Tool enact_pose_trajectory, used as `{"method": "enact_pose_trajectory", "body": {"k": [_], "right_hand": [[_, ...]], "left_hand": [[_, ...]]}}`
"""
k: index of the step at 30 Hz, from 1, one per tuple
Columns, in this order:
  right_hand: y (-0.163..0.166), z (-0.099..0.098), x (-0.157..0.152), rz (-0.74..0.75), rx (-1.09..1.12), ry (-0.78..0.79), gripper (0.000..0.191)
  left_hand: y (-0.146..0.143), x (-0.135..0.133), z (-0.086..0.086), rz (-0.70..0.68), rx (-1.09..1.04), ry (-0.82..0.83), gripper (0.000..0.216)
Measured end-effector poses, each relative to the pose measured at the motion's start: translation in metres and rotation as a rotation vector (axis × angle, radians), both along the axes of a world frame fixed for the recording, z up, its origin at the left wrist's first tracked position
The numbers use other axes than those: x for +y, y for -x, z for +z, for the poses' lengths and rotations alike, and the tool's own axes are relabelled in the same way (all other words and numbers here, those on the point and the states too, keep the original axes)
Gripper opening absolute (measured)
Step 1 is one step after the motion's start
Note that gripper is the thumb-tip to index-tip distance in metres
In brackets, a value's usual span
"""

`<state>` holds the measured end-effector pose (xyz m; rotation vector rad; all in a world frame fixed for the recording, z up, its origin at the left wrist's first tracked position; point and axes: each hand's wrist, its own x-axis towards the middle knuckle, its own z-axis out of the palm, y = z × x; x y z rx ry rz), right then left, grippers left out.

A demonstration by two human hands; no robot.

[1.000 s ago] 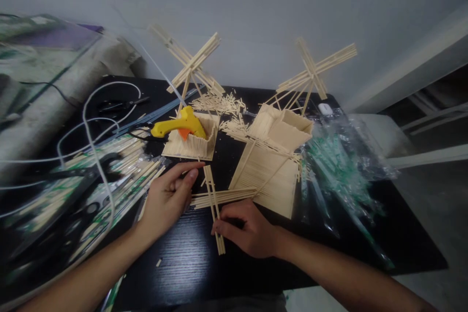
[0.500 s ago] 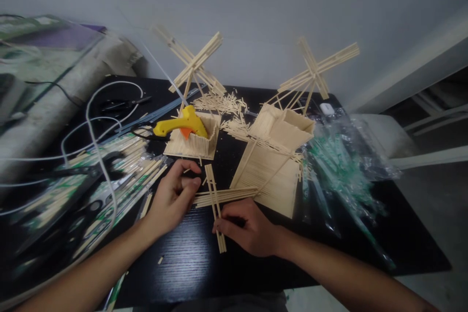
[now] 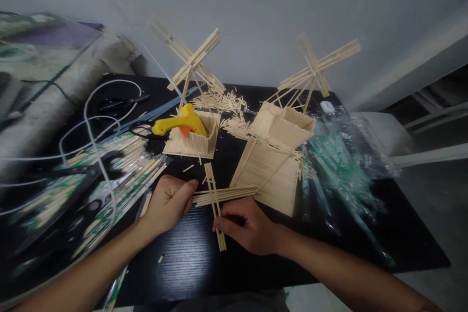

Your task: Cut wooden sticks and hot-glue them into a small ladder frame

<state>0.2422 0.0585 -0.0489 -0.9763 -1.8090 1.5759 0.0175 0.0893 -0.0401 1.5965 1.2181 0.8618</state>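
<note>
A cross of thin wooden sticks [image 3: 211, 183] lies in front of me, one slatted strip running lengthwise and another bundle [image 3: 234, 195] crossing it sideways. My right hand [image 3: 246, 226] pinches the lower part of the lengthwise strip between thumb and fingers. At the left end of the sideways bundle, my left hand [image 3: 173, 204] is closed with its thumb on top; its curled fingers hide whatever is in them. A short stick piece [image 3: 188, 168] lies just beyond the left hand. A yellow glue gun [image 3: 181, 123] rests on a stick-walled box [image 3: 204, 144] behind it.
Two stick windmills with crossed blades [image 3: 195, 63] [image 3: 314, 72] stand at the back. Cut stick bits [image 3: 223, 102] lie between them. A flat stick panel [image 3: 270, 180] lies right of centre. Packaged sticks, scissors [image 3: 86, 214] and a white cable [image 3: 97, 151] are left; plastic wrappers [image 3: 340, 170] are right.
My left hand has drawn back slightly towards me and its fingers have curled closed, uncovering the short stick piece. My right hand keeps its pinch on the cross, almost unmoved.
</note>
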Motion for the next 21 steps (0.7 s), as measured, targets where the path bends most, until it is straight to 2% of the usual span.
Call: {"method": "enact_pose_trajectory", "body": {"k": [7,14,21], "right_hand": [[0.0,-0.0016,-0.0006,-0.006,0.001,-0.005,0.036],[0.0007,-0.0012,0.0007,0.009,-0.003,-0.035,0.038],[-0.0007,0.0008,0.0007,0.025,-0.02,-0.063,0.036]], "left_hand": [[0.0008,0.0016,-0.0008,0.001,-0.054,0.013,0.073],[-0.0017,0.0014,0.0028,-0.055,-0.107,0.067,0.038],[-0.005,0.0012,0.0067,-0.066,-0.09,0.08,0.026]]}}
